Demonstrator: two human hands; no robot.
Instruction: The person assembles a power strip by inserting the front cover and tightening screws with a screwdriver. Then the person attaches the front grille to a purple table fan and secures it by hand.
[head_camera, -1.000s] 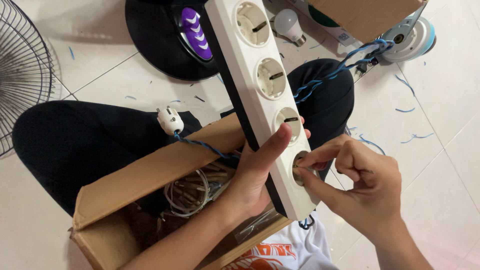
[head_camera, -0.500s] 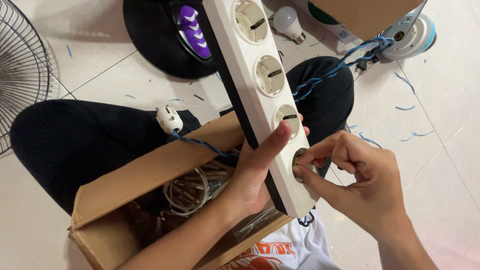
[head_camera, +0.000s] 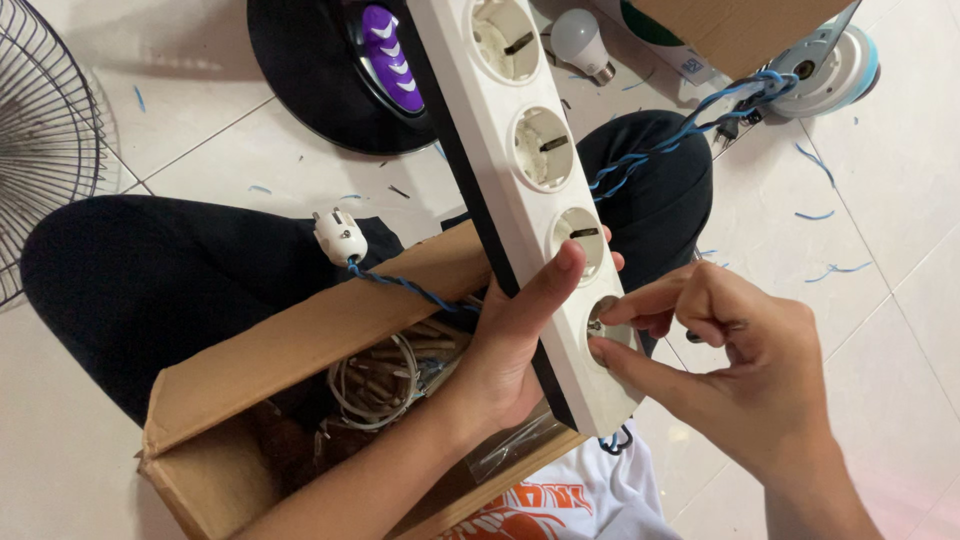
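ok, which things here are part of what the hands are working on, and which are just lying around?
In hand:
- white socket strip, held by left hand
- right hand, fingertips at the strip's nearest socket
- twisted blue cable

Lying about:
- cardboard box of wires
- white plug
- light bulb
- fan grille
- black fan base

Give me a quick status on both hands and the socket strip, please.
Left hand grips white socket strip. Right hand pinching at the nearest socket. Cardboard box below; nothing blocking.

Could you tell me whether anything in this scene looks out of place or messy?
Yes: blue wire clippings lie scattered over the tiled floor, and a light bulb lies loose there. The power strip itself shows no visible damage.
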